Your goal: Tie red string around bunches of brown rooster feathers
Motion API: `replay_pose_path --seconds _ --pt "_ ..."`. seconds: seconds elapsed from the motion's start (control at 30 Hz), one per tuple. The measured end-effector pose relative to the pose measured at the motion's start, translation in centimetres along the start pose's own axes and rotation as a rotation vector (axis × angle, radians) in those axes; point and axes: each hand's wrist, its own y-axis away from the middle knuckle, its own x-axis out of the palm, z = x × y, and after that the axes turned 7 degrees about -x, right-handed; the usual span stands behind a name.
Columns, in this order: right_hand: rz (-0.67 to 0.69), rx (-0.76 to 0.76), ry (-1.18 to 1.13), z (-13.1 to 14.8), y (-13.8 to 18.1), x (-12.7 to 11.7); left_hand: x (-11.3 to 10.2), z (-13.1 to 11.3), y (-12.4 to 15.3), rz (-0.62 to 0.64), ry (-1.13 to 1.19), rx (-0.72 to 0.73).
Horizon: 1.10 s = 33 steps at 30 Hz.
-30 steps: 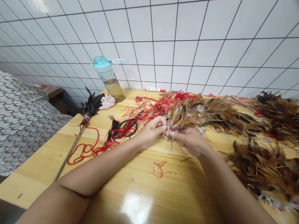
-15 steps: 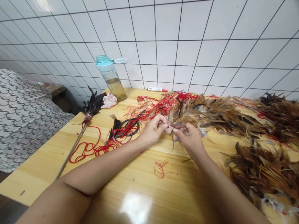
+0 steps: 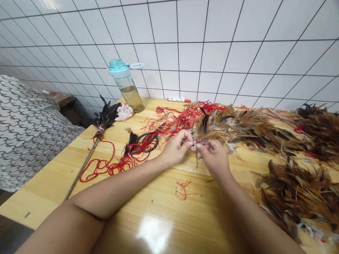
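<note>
My left hand and my right hand meet above the table, thumbs and fingertips pinched together. Between them is a small pale piece with red string, mostly covered by the fingers. Right behind the fingertips lies a long pile of brown feathers. A tangle of red string spreads beyond my left hand. Closer to my left forearm, more red cord lies over a black-handled tool, perhaps scissors. A small loop of thin red thread rests on the wood in front of my hands.
On the left, a stick topped with black feathers lies near a scrunchie and a water bottle. A marker sits by the tiled wall. More feather piles cover the right side. Patterned cloth hangs beyond the table's left edge.
My fingertips have drawn slightly closer together around the small piece, and less of it shows. The view has shifted a little; the other things stay in place.
</note>
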Motion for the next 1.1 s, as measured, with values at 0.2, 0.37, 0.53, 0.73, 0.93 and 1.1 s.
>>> replay_pose_path --seconds 0.2,0.37,0.53,0.73,0.93,1.1 --pt "-0.031 -0.031 0.022 1.0 -0.1 -0.4 0.0 -0.2 0.1 -0.001 -0.027 -0.007" --pt "0.009 -0.173 0.168 1.8 -0.1 -0.9 0.0 -0.3 0.2 0.029 0.018 -0.014" --pt "0.102 -0.235 0.23 2.2 -0.4 -1.5 -0.3 -0.1 0.1 0.021 -0.041 0.012" --pt "0.151 -0.234 0.272 1.9 -0.9 -2.2 -0.4 -0.1 -0.1 0.066 0.066 -0.005" --pt "0.125 -0.229 0.291 1.4 -1.2 -2.3 -0.4 -0.1 -0.1 0.055 0.133 -0.06" --pt "0.104 -0.212 0.283 0.7 -1.5 -2.5 -0.7 0.3 -0.2 0.033 0.126 -0.096"
